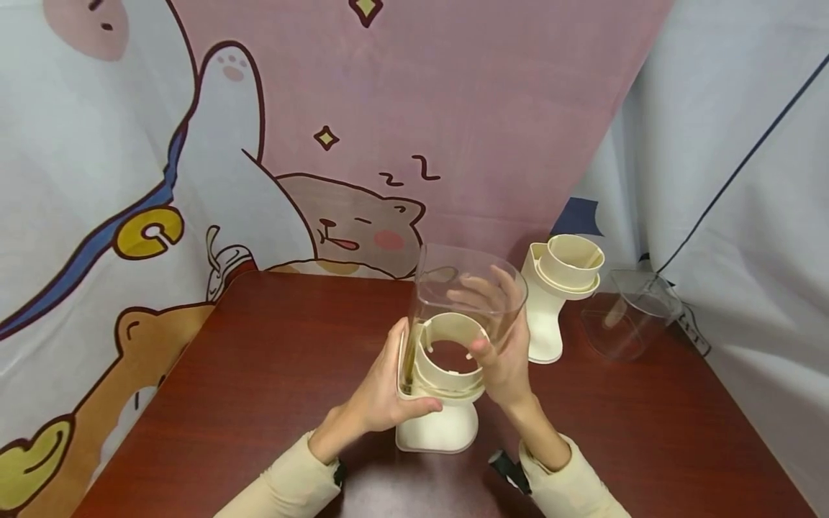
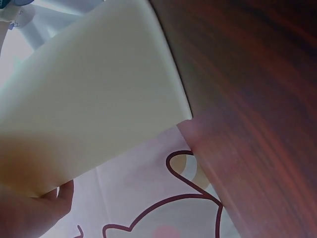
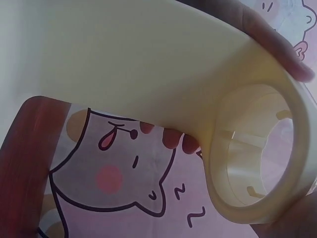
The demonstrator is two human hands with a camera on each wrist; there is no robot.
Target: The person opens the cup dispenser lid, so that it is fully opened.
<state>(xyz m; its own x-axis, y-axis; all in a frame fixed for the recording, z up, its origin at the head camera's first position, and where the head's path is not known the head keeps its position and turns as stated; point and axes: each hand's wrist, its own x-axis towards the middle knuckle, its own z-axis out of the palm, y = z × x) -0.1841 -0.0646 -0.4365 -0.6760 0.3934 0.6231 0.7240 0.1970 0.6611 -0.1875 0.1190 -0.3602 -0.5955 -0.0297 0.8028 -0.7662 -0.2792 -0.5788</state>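
Note:
Between my hands is a cream plastic stand with a round collar on top, open through its middle. My left hand grips the left side of the stand below the collar, its thumb across the front. A clear plastic container surrounds the collar and rises above it. My right hand holds the container's right side, with several fingers showing through the clear wall and the thumb by the collar's rim. The stand's smooth wall fills much of the left wrist view. Small tabs line the collar inside.
Another cream stand with a round collar is at the back right. Next to it is another clear container, near the right edge of the dark wooden table. A printed cloth hangs behind the table.

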